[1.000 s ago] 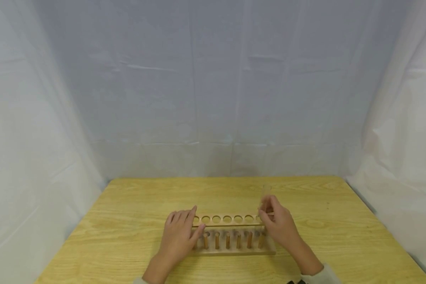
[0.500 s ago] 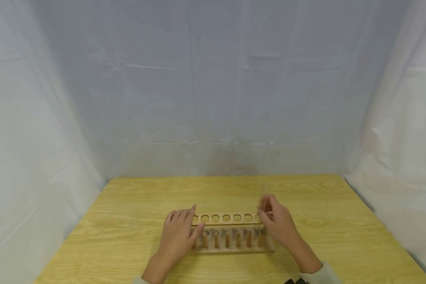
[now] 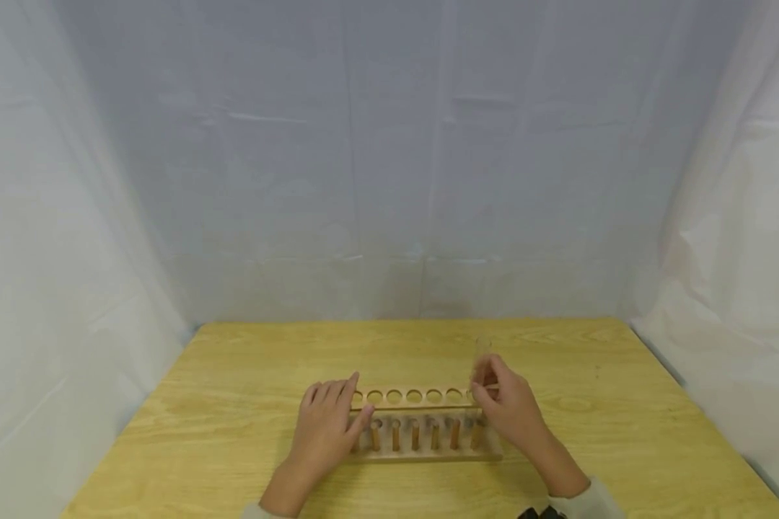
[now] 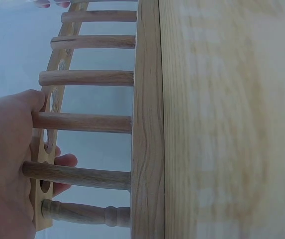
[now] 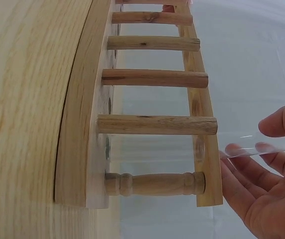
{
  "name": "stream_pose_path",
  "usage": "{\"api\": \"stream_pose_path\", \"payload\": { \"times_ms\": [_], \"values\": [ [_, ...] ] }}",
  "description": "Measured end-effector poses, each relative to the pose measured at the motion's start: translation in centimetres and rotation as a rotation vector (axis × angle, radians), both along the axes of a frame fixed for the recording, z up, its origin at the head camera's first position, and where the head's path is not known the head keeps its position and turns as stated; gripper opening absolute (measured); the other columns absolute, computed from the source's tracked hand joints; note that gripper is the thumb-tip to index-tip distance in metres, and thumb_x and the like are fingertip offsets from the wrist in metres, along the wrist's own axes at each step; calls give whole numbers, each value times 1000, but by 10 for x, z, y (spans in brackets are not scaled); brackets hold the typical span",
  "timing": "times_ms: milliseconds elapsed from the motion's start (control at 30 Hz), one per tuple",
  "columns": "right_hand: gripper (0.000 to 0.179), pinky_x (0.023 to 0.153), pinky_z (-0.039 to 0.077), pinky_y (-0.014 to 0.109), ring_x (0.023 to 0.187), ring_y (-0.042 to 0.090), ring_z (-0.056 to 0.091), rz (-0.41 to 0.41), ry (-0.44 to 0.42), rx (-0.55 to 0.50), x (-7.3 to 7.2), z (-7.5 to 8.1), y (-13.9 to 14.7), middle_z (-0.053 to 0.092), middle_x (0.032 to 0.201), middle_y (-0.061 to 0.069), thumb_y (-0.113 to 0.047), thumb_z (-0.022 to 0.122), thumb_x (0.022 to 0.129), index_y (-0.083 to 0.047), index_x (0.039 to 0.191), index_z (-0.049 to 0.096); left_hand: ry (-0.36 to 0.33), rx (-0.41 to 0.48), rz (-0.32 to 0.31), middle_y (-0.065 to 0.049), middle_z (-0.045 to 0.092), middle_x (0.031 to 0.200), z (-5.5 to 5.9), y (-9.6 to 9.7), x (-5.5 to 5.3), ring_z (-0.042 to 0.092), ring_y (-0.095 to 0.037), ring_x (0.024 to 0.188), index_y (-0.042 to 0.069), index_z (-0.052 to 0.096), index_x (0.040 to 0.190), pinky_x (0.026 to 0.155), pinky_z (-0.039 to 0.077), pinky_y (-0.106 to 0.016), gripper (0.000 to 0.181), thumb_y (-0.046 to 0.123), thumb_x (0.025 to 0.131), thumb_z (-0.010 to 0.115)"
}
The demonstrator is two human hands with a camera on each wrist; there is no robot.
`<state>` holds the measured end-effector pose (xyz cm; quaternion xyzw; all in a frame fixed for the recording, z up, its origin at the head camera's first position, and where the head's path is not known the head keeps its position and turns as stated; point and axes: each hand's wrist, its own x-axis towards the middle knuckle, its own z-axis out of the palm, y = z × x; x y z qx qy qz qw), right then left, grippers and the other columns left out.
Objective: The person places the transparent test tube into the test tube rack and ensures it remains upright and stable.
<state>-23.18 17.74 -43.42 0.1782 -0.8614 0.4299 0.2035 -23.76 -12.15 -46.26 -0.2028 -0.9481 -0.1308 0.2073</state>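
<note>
A wooden test tube rack (image 3: 422,457) stands upright on the table, with a row of round holes in its top bar and a row of pegs in front. My left hand (image 3: 327,425) grips the top bar at its left end. In the left wrist view the thumb (image 4: 32,99) lies on the near side and fingertips show beyond the bar. At the rack's right end my right hand (image 3: 514,407) pinches a clear test tube (image 3: 483,347). The right wrist view shows that tube (image 5: 241,137) passing through the end hole, its upper part between thumb and fingers.
The wooden table (image 3: 234,360) extends around the rack on all sides. White sheeting (image 3: 389,180) hangs behind it and along both sides. A small dark object (image 3: 541,513) shows at the right wrist by the sleeve.
Both hands and the rack keep nearly the same places. The test tube's top has shifted very slightly left, and its lean looks a little different.
</note>
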Motion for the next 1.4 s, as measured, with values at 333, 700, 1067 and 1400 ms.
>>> {"api": "stream_pose_path", "payload": {
  "times_ms": [333,700,1067,1400],
  "values": [
    [10,69,57,26,84,12,64,16,38,-7,1,3,1,60,86,-5,-3,57,94,-12,98,54,51,11,-13,-13,61,124,2,0,2,55,-30,116,1,52,137,104,36,-51,58,45,99,50],
    [6,68,57,25,81,9,62,29,42,-21,2,2,2,59,87,-5,-8,57,97,-8,103,55,-3,7,-4,-11,59,128,-5,-1,-1,53,-30,119,3,49,141,106,33,-52,62,49,99,48],
    [9,70,57,25,83,9,63,6,20,-1,2,1,2,61,89,-6,-12,59,97,-8,105,57,-11,16,-4,-11,60,128,-4,0,1,53,-29,119,3,49,141,106,34,-51,61,49,100,46],
    [7,70,56,24,85,13,64,-7,9,-4,4,4,2,62,89,-4,-12,60,97,-9,103,59,-7,9,-5,-12,60,127,-3,0,1,53,-30,119,3,49,141,107,33,-51,62,49,100,46]
  ]
}}
